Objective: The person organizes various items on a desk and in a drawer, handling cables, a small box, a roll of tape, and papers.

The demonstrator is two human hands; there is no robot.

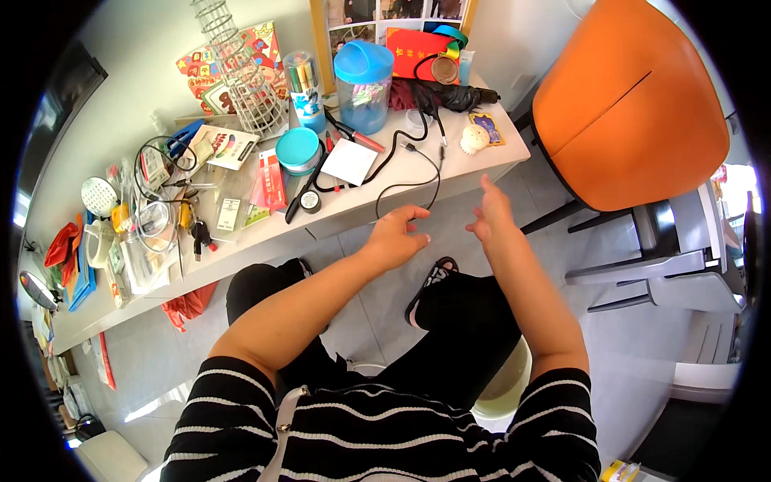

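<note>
My left hand hovers in front of the table's near edge, its fingers slightly curled, thumb and forefinger apart. It holds nothing that I can see. A thin black cable loops down over the edge just behind it. To its right, my right hand is raised with fingers stretched, also without anything in it. Nearest to that hand on the tabletop are a whitish seashell and a small blue-and-yellow card. A white square card lies beyond my left hand.
The long white table carries a blue-lidded clear bin, a turquoise round tin, a wire tower, a black umbrella and tangled cables at left. An orange chair stands right. A pale bucket sits beside my leg.
</note>
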